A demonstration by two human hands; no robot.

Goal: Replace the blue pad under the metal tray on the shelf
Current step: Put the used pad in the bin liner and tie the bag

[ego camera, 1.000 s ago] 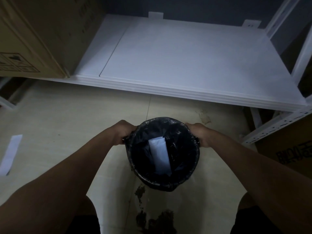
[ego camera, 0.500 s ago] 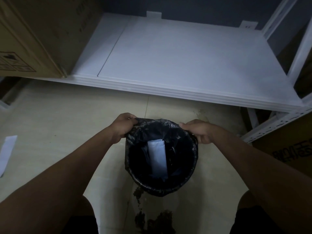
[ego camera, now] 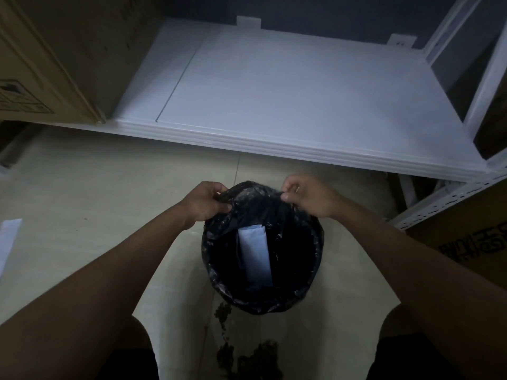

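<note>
The bin [ego camera: 262,259], lined with a black bag [ego camera: 247,196], stands on the floor [ego camera: 109,193] in front of the shelf [ego camera: 288,100]; the left hand [ego camera: 204,201] pinches the bag's far left edge, fingers curled round it; the right hand [ego camera: 307,194] pinches the far right edge likewise; a folded pale pad [ego camera: 253,255] stands upright inside the bin; a box [ego camera: 46,56] sits on the shelf's left end; dark stains [ego camera: 247,357] lie on the floor just nearer than the bin.

Glossy black plastic bin liner [ego camera: 263,303], pale blue folded pad [ego camera: 253,259] inside; white metal shelf [ego camera: 288,94]; brown cardboard box [ego camera: 55,56]; beige floor tiles [ego camera: 96,193], dark stains.
</note>
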